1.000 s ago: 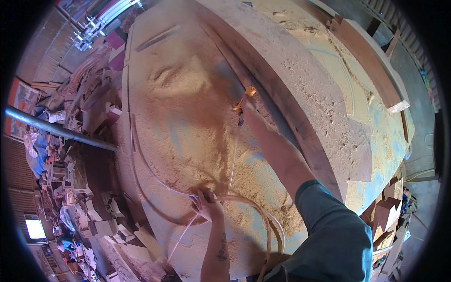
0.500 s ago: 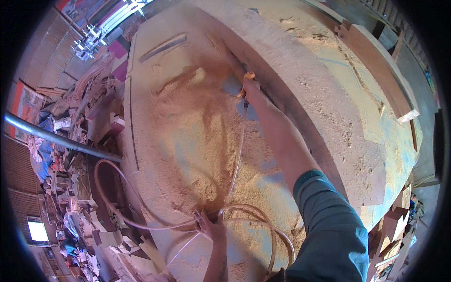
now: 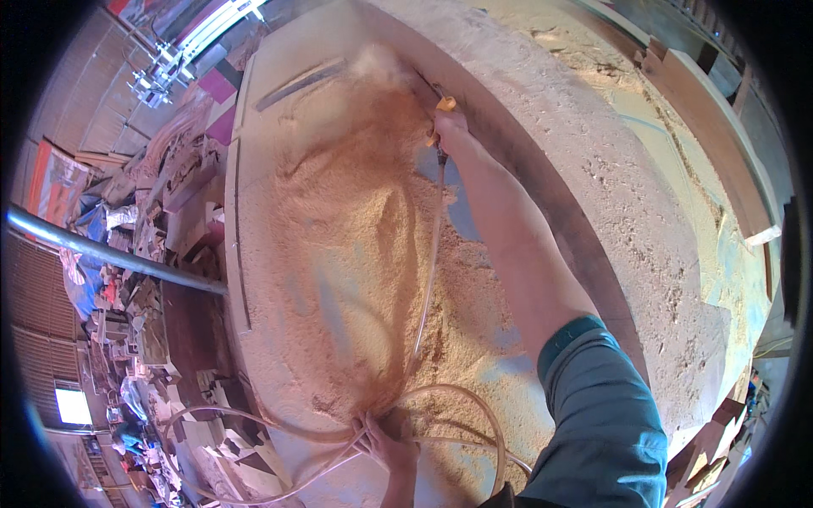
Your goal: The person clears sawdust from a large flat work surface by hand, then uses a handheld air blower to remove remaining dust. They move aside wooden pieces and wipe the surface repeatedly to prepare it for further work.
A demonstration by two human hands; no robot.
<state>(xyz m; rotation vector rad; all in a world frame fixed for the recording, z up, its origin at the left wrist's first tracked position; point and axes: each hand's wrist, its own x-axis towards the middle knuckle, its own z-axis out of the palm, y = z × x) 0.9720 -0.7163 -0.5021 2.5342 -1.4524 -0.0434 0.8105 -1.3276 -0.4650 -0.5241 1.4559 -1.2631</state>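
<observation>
An orange-tipped air nozzle (image 3: pixel 442 106) is gripped in the right hand (image 3: pixel 450 127), fingers closed round it, in the upper middle of the frame, over a broad sawdust-covered wooden slab (image 3: pixel 279 102). A thin translucent hose (image 3: pixel 430 262) is led down the frame to the left hand (image 3: pixel 388 440) at the lower edge, where loops are apparently pinched in closed fingers, though blur obscures this.

Clear hose (image 3: pixel 428 279): thin, translucent, runs across sawdust-covered board to orange-tipped nozzle (image 3: pixel 444 105); near end coiled in loose loops.
</observation>
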